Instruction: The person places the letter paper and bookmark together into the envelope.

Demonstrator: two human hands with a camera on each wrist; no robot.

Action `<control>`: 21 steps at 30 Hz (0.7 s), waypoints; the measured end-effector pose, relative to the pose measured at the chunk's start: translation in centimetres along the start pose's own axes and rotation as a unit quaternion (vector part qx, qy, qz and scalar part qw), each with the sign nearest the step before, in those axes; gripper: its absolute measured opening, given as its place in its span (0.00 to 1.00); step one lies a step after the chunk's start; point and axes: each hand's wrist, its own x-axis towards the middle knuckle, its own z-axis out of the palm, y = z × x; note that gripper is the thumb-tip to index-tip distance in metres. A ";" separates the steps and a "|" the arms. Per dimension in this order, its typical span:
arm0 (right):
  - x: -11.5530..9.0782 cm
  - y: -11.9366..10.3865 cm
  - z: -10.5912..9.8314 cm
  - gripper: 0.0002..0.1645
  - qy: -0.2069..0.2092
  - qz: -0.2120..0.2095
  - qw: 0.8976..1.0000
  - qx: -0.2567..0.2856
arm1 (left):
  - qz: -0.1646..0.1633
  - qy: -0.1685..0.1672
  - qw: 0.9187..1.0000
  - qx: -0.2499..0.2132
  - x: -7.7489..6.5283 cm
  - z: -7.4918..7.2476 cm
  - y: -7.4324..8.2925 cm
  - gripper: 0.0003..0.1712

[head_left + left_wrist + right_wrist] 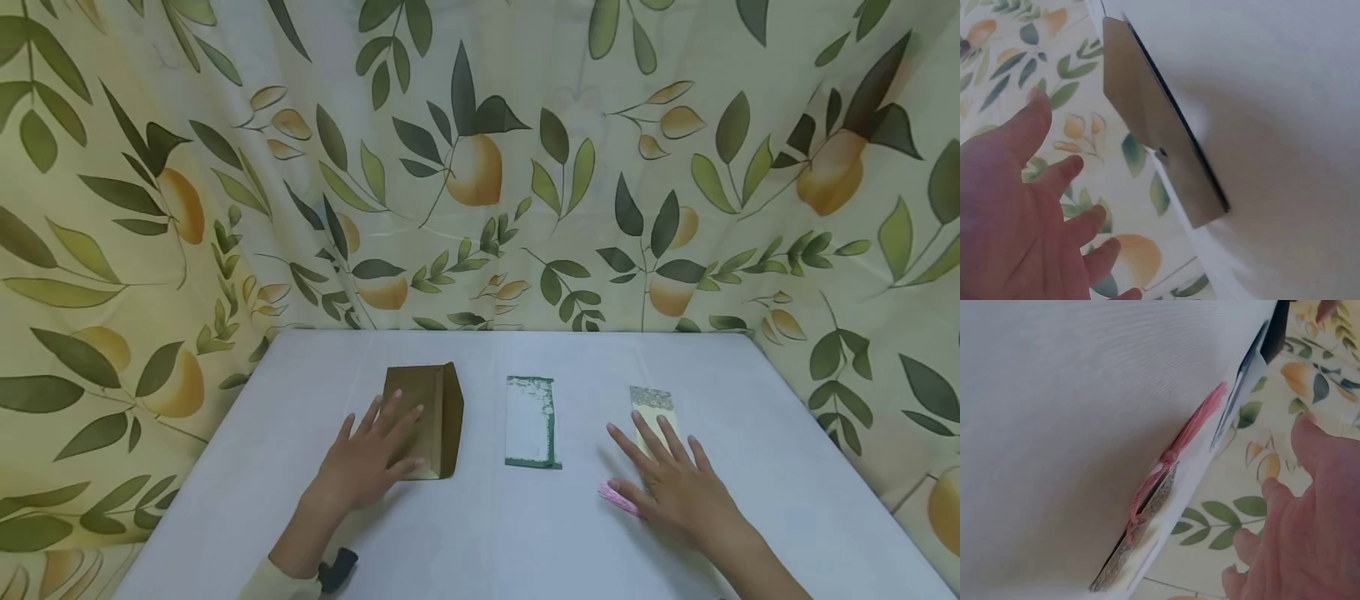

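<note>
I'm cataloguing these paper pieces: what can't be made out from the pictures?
- Cream strip: lower part hidden by the right hand, head view.
- Brown envelope: inside hidden by its own paper, head view.
- Green-bordered card: border detail too small, head view.
- Right forearm: cut off by the bottom edge, head view.

Left grip (1032, 215) (fingers (1060, 176) apart) hovers near a brown envelope (1147, 109) lying on white cloth (1285, 137)

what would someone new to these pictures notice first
Probably the bold fruit-and-leaf curtain behind the white table. Next, the left hand spread over a brown envelope and the right hand over a pale strip and pink tassel, with a green-edged card lying between them.
</note>
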 end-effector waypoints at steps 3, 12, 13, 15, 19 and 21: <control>0.3 -0.2 0.0 0.44 -0.006 0.006 1.000 0.015 | -0.002 0.001 1.000 0.003 0.4 0.4 -0.4 0.41; 1.7 -0.9 0.0 0.41 -0.039 0.010 0.998 0.053 | -0.051 -0.052 0.997 -0.025 2.0 1.0 -0.5 0.40; 1.9 -0.9 0.0 0.41 -0.043 0.010 0.997 0.055 | -0.059 -0.055 0.996 -0.027 2.2 1.0 -0.5 0.40; 2.4 -1.1 -0.1 0.41 -0.051 0.012 0.997 0.063 | -0.070 -0.059 0.995 -0.031 2.6 1.1 -0.6 0.40; 3.4 -1.6 -0.4 0.42 -0.062 0.013 0.995 0.081 | -0.083 -0.063 0.994 -0.036 3.6 1.5 -0.7 0.39; 3.8 -2.0 -0.7 0.42 -0.070 0.015 0.993 0.092 | -0.095 -0.069 0.992 -0.040 4.1 1.8 -0.6 0.40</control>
